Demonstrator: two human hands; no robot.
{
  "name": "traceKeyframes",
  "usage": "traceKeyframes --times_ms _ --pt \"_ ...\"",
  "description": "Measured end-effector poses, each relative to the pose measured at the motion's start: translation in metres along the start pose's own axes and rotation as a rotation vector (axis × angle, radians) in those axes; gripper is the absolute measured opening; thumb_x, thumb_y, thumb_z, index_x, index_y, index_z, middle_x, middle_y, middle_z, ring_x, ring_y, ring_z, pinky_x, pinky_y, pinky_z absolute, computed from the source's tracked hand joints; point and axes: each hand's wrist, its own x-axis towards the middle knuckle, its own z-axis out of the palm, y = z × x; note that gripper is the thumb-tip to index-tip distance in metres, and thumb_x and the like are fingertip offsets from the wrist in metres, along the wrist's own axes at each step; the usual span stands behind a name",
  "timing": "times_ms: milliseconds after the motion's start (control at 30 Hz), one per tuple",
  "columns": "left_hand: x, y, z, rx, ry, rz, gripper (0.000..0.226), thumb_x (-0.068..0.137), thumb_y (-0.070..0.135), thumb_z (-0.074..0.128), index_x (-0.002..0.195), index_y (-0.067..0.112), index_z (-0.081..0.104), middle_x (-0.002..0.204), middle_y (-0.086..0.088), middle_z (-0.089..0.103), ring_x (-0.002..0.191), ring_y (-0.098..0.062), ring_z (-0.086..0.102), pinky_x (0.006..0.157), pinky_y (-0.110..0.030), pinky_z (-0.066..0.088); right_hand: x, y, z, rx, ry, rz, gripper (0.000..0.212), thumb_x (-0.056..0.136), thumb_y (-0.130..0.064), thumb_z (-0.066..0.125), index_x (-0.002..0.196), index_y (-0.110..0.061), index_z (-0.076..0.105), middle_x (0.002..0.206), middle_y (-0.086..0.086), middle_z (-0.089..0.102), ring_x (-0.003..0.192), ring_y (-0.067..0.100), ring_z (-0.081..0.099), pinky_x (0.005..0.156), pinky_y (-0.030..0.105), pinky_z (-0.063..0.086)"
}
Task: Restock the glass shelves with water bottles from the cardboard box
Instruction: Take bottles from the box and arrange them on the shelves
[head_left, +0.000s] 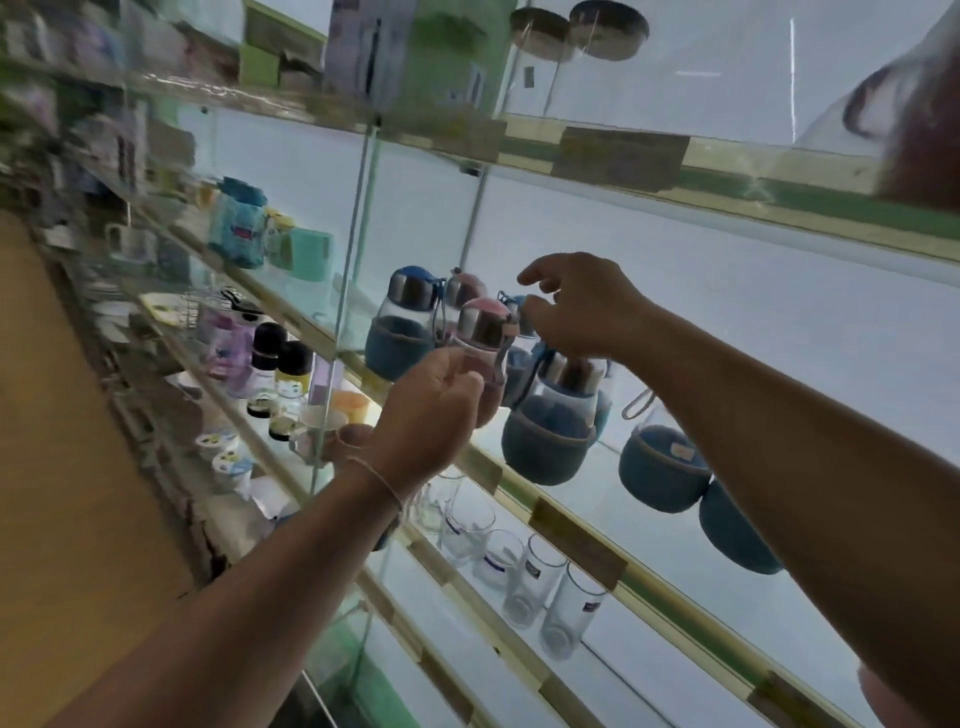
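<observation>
The left hand (436, 400) is curled around the lower body of a pink-capped water bottle (480, 332), holding it up at the front edge of the middle glass shelf (576, 535). The right hand (576, 312) reaches in just beside the bottle's cap, thumb and fingers half-bent near its carry strap; whether it actually pinches the strap or only hovers by it cannot be told. On the shelf behind stand a blue-sleeved bottle (400, 327) to the left, another pink-capped one partly hidden, and more blue-sleeved bottles (550, 431) to the right, packed close together, some touching. The cardboard box is not in view. The likely step is settling the held bottle into the row. The risk lies in the crowding: the neighbours stand so near that a nudge from the bottle or a knuckle could tip one into the next, or push one off the front lip onto the drinking glasses (540, 587) on the lower shelf. A strap snagging a finger on withdrawal could drag a bottle forward too, and glass on glass forgives little.
</observation>
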Motion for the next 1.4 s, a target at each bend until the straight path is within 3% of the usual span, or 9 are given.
traceKeyframes --times_ms 200,433,633,733,800,900,1067,1200,1400 --pt "0.025 -0.032 -0.026 0.021 -0.042 -0.037 0.020 0.092 0.012 0.043 0.080 0.025 0.052 0.076 0.008 0.054 0.072 -0.008 0.050 0.064 -0.024 0.037 0.040 -0.030 0.026 -0.096 -0.231 -0.038 0.042 0.095 -0.021 0.052 0.137 -0.024 0.051 0.144 -0.001 0.049 0.129 0.018 0.045 0.088 0.020 0.030" --pt "0.036 -0.047 -0.040 0.106 -0.153 -0.005 0.032 0.092 0.012 0.047 0.123 0.017 0.055 0.110 0.003 0.062 0.101 -0.011 0.057 0.076 -0.012 0.042 0.069 -0.037 0.052 -0.275 -0.332 0.005 0.039 0.092 -0.025 0.053 0.130 -0.016 0.056 0.127 0.004 0.060 0.111 0.021 0.054 0.083 0.027 0.042" --pt "0.042 -0.052 -0.042 0.134 -0.184 -0.059 0.058 0.079 0.031 0.047 0.137 0.023 0.046 0.134 0.000 0.057 0.122 -0.021 0.053 0.103 -0.045 0.045 0.079 -0.039 0.054 -0.330 -0.465 0.112 0.046 0.083 -0.053 0.066 0.110 -0.017 0.058 0.107 0.001 0.061 0.090 0.015 0.054 0.071 0.024 0.040" --pt "0.044 -0.053 -0.043 0.151 -0.194 -0.071 0.052 0.090 0.019 0.053 0.141 0.023 0.041 0.143 0.002 0.049 0.132 -0.020 0.044 0.105 -0.029 0.033 0.087 -0.034 0.042 -0.349 -0.579 0.144 0.053 0.074 -0.047 0.078 0.111 -0.017 0.055 0.112 0.002 0.058 0.101 0.021 0.056 0.079 0.030 0.046" --pt "0.046 -0.056 -0.042 0.166 -0.194 -0.073 0.053 0.093 0.015 0.051 0.144 0.024 0.036 0.147 0.005 0.043 0.135 -0.016 0.038 0.093 -0.021 0.020 0.090 -0.028 0.037 -0.381 -0.626 0.149 0.071 0.071 -0.036 0.083 0.131 -0.017 0.050 0.130 0.005 0.055 0.114 0.026 0.055 0.091 0.037 0.051" --pt "0.047 -0.057 -0.040 0.123 -0.222 -0.067 0.054 0.092 0.011 0.051 0.143 0.022 0.037 0.146 0.002 0.045 0.131 -0.014 0.042 0.092 -0.016 0.024 0.088 -0.020 0.036 -0.361 -0.570 0.113 0.084 0.076 -0.028 0.080 0.148 -0.024 0.036 0.147 0.001 0.045 0.126 0.024 0.048 0.105 0.043 0.044" --pt "0.049 -0.063 -0.036 0.090 -0.252 -0.081 0.054 0.083 0.003 0.051 0.132 0.025 0.041 0.130 0.005 0.058 0.104 -0.025 0.061 0.069 -0.009 0.036 0.085 -0.012 0.038 -0.187 -0.434 0.065 0.058 0.078 -0.041 0.078 0.130 -0.027 0.056 0.126 -0.002 0.056 0.107 0.020 0.053 0.100 0.043 0.046" --pt "0.051 -0.066 -0.036 0.047 -0.251 -0.112 0.070 0.083 0.004 0.053 0.144 0.026 0.027 0.143 0.005 0.049 0.121 -0.026 0.054 0.085 -0.024 0.040 0.083 -0.015 0.044 -0.112 -0.359 0.043 0.052 0.078 -0.050 0.074 0.121 -0.024 0.063 0.117 -0.004 0.058 0.105 0.019 0.053 0.094 0.039 0.049" --pt "0.052 -0.067 -0.039 0.010 -0.250 -0.148 0.079 0.086 0.002 0.056 0.150 0.023 0.015 0.148 0.003 0.043 0.133 -0.016 0.036 0.093 -0.027 0.027 0.076 -0.022 0.050 -0.062 -0.281 0.006 0.043 0.083 -0.040 0.073 0.114 -0.013 0.065 0.098 -0.001 0.060 0.086 0.014 0.053 0.073 0.025 0.045"
